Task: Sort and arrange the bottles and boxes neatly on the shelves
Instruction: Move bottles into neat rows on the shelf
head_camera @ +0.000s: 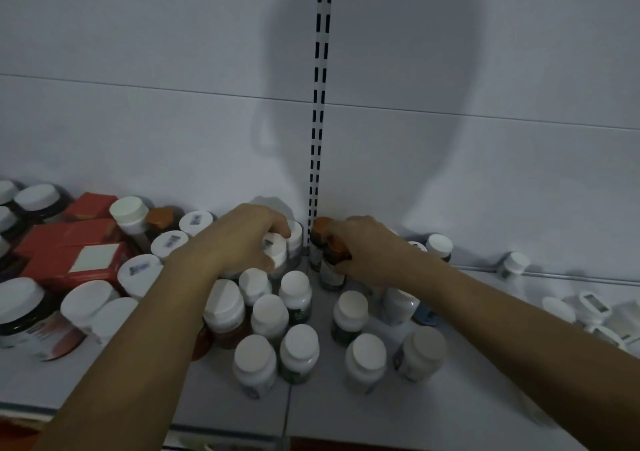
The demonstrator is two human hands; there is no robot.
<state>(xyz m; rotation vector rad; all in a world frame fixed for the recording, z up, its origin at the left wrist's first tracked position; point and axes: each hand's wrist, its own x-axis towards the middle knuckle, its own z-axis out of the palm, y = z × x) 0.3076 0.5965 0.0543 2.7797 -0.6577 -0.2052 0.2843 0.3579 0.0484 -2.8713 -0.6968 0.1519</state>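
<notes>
Both hands work at the shelf back edge, by the slotted upright. Left hand wraps a white-capped bottle; right hand clasps an orange-capped bottle, second alongside. Advice: seat each upright, tight to the back wall, caps level, without nudging the front cluster.

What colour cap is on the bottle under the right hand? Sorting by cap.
Orange-brown cap, head view.

White-capped bottles stand upright on the shelf; red boxes lie left.
</notes>
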